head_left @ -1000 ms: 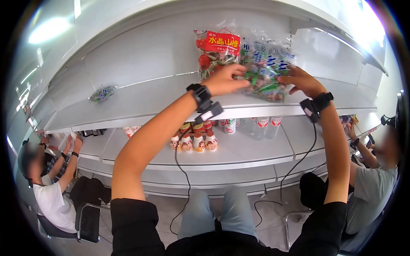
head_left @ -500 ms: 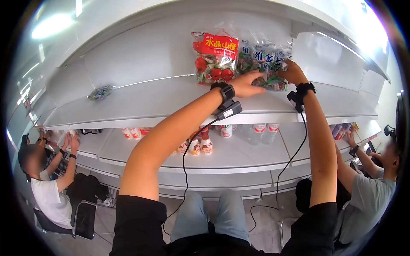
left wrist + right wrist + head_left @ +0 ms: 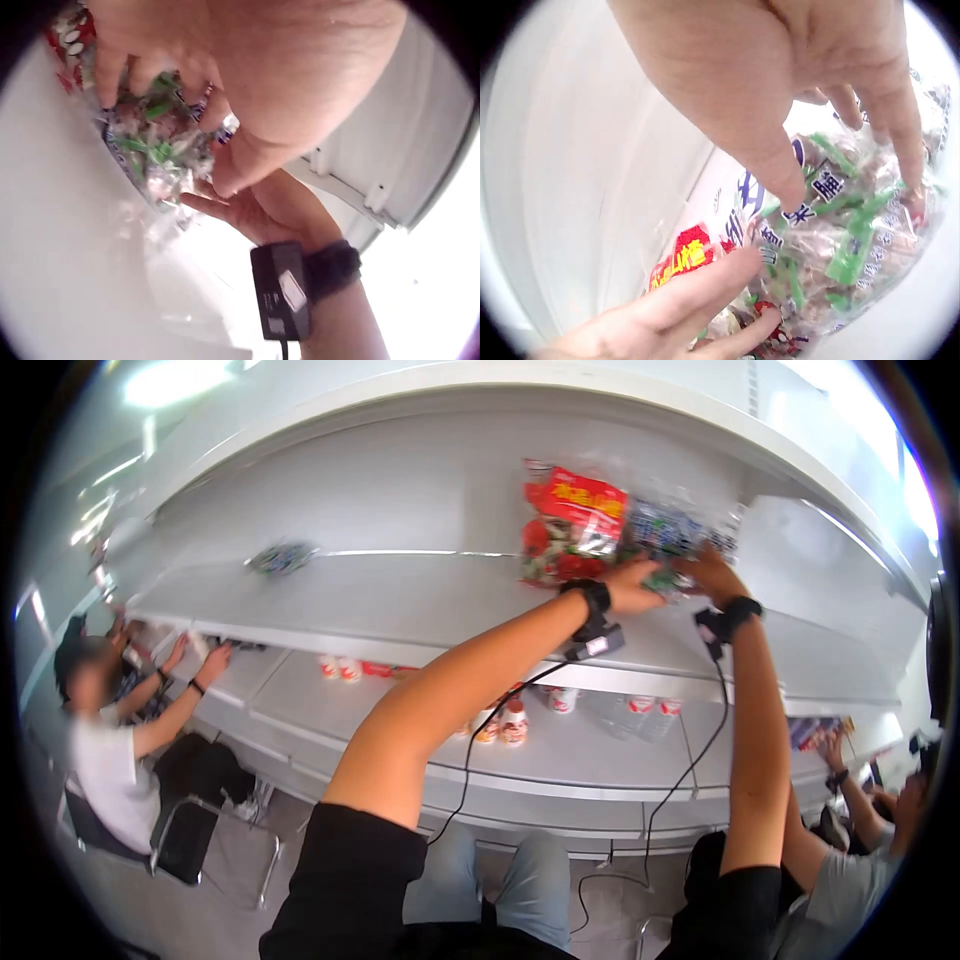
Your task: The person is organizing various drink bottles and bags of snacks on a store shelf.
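- Head view: both arms reach up to the upper shelf point(image 3: 400, 600). A clear candy bag point(image 3: 672, 530) with green and blue wrappers stands at the far right of the shelf, against the back wall. It touches a red bag point(image 3: 570, 525) on its left.
- The left hand point(image 3: 632, 585) rests against the candy bag's lower left edge and the right hand point(image 3: 708, 572) against its lower right. How the fingers lie is too small to tell from here.
- Far to the left on the same shelf lies a small packet point(image 3: 282, 557). The shelf below holds small bottles point(image 3: 505, 725). A seated person point(image 3: 100, 740) reaches to the shelves at the left.
- Left wrist view: the left hand point(image 3: 247, 67) lays its fingers point(image 3: 112, 71) down on the candy bag point(image 3: 150, 142), pinching nothing. The right hand point(image 3: 255, 214) is open, its straight fingers touching the bag's near side.
- Right wrist view: the right hand point(image 3: 780, 67) is spread, its fingertips point(image 3: 911, 161) pressing on the candy bag point(image 3: 840, 232). The left hand point(image 3: 682, 307) lies with straight fingers along the bag's left side, just beside the red bag point(image 3: 682, 259).
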`<control>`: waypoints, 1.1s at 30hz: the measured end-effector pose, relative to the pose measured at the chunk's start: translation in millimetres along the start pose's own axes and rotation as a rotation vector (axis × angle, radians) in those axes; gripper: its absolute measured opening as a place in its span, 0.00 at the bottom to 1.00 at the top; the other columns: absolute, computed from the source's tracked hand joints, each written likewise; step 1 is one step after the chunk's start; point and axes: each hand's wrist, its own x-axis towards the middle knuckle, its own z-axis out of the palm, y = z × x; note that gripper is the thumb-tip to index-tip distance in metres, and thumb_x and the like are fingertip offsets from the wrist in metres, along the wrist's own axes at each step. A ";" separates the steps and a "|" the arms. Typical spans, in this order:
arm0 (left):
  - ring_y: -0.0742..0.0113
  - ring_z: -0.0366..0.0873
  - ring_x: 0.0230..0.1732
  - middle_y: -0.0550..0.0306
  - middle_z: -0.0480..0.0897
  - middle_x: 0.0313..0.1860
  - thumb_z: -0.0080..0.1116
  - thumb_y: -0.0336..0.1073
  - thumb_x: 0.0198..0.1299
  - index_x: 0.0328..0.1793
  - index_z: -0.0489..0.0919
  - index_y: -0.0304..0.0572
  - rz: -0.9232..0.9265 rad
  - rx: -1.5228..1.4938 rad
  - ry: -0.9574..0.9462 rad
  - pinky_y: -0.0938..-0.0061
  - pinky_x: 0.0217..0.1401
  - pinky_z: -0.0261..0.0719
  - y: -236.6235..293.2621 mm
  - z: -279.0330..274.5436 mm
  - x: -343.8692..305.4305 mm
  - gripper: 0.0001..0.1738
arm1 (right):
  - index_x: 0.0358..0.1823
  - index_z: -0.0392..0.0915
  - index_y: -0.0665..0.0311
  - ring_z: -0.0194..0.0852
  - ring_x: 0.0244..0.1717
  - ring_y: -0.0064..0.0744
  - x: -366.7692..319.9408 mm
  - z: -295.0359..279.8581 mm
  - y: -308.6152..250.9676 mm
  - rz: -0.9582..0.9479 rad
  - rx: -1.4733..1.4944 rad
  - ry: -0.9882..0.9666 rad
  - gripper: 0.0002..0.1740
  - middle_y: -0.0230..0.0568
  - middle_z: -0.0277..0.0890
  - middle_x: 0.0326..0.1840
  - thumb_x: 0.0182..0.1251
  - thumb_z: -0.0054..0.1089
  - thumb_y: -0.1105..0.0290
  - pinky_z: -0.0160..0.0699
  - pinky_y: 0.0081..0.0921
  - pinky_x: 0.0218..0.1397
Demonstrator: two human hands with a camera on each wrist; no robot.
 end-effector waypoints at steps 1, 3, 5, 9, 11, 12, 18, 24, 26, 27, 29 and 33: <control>0.53 0.73 0.67 0.43 0.54 0.80 0.64 0.50 0.57 0.72 0.69 0.41 0.060 -0.043 0.037 0.65 0.67 0.71 2.6 -8.1 -16.3 0.38 | 0.76 0.51 0.63 0.75 0.59 0.44 0.7 -5.1 -0.4 0.006 -0.015 0.027 0.48 0.55 0.73 0.59 0.57 0.71 0.66 0.87 0.42 0.49; 0.57 0.76 0.64 0.44 0.67 0.74 0.64 0.46 0.59 0.66 0.75 0.41 0.191 -0.131 0.116 0.65 0.65 0.74 17.0 -25.0 -53.2 0.31 | 0.75 0.55 0.61 0.73 0.62 0.44 1.2 -13.9 -3.8 0.008 -0.061 0.125 0.45 0.55 0.71 0.62 0.58 0.69 0.66 0.84 0.43 0.52; 0.62 0.79 0.59 0.48 0.77 0.62 0.63 0.43 0.61 0.60 0.79 0.40 0.181 -0.174 0.097 0.68 0.61 0.76 19.8 -58.3 -97.1 0.23 | 0.72 0.63 0.60 0.73 0.61 0.45 -5.6 -5.5 -25.8 -0.090 -0.107 0.354 0.38 0.54 0.69 0.66 0.60 0.67 0.66 0.81 0.39 0.51; 0.71 0.82 0.46 0.56 0.86 0.44 0.61 0.38 0.65 0.52 0.83 0.39 0.047 -0.060 0.196 0.72 0.53 0.80 7.7 -157.5 -188.0 0.14 | 0.66 0.73 0.55 0.76 0.50 0.26 -49.8 19.9 -99.8 -0.233 -0.001 0.183 0.26 0.37 0.78 0.58 0.65 0.58 0.62 0.69 0.22 0.40; 0.71 0.83 0.45 0.57 0.86 0.45 0.59 0.39 0.67 0.52 0.83 0.40 -0.013 0.124 0.258 0.71 0.52 0.81 -49.8 -219.9 -222.9 0.13 | 0.66 0.73 0.50 0.73 0.41 0.15 -65.8 48.3 -129.0 -0.247 0.019 0.036 0.23 0.29 0.80 0.51 0.71 0.52 0.58 0.65 0.14 0.35; 0.66 0.83 0.47 0.55 0.86 0.47 0.60 0.42 0.64 0.53 0.82 0.43 -0.065 0.272 0.313 0.68 0.52 0.81 -75.8 -250.5 -247.3 0.15 | 0.64 0.75 0.51 0.74 0.40 0.16 -70.0 67.6 -140.8 -0.255 0.021 -0.008 0.22 0.29 0.80 0.49 0.70 0.53 0.58 0.65 0.15 0.36; 0.55 0.79 0.59 0.57 0.83 0.57 0.55 0.39 0.60 0.57 0.82 0.55 -0.783 0.919 0.436 0.61 0.62 0.76 -182.3 -351.9 -364.9 0.18 | 0.56 0.78 0.57 0.75 0.36 0.17 -93.6 192.4 -183.4 -0.292 -0.008 -0.364 0.17 0.28 0.81 0.43 0.70 0.52 0.62 0.66 0.16 0.37; 0.54 0.78 0.60 0.56 0.82 0.58 0.59 0.31 0.54 0.59 0.82 0.59 -0.751 0.993 0.337 0.62 0.62 0.76 -250.5 -395.1 -392.5 0.24 | 0.53 0.78 0.62 0.75 0.34 0.17 -164.4 259.2 -211.9 -0.372 0.046 -0.596 0.13 0.31 0.81 0.39 0.72 0.52 0.68 0.69 0.16 0.37; 0.53 0.78 0.60 0.56 0.82 0.57 0.61 0.31 0.53 0.59 0.82 0.59 -0.746 1.046 0.228 0.62 0.62 0.76 -261.0 -401.3 -390.3 0.25 | 0.53 0.78 0.65 0.75 0.35 0.18 -190.0 262.8 -220.4 -0.351 0.080 -0.669 0.12 0.33 0.81 0.39 0.71 0.53 0.72 0.70 0.16 0.37; 0.53 0.78 0.59 0.55 0.83 0.56 0.64 0.33 0.50 0.56 0.83 0.57 -0.794 1.034 0.184 0.61 0.61 0.77 -251.2 -398.6 -388.5 0.24 | 0.53 0.78 0.66 0.75 0.35 0.18 -199.5 263.9 -221.8 -0.332 0.113 -0.698 0.12 0.34 0.81 0.39 0.71 0.53 0.73 0.72 0.16 0.38; 0.53 0.79 0.59 0.56 0.83 0.56 0.66 0.34 0.48 0.56 0.83 0.56 -0.759 1.035 0.144 0.61 0.61 0.77 -253.7 -398.5 -383.1 0.24 | 0.52 0.78 0.67 0.75 0.37 0.18 -215.6 262.8 -222.8 -0.291 0.178 -0.747 0.11 0.35 0.82 0.41 0.71 0.54 0.76 0.74 0.17 0.41; 0.52 0.81 0.53 0.54 0.85 0.48 0.63 0.36 0.52 0.45 0.86 0.55 -0.758 1.053 0.125 0.59 0.56 0.79 -254.0 -394.7 -373.5 0.13 | 0.52 0.78 0.69 0.77 0.43 0.19 -236.4 258.9 -216.6 -0.194 0.231 -0.817 0.11 0.38 0.83 0.45 0.72 0.57 0.76 0.75 0.17 0.45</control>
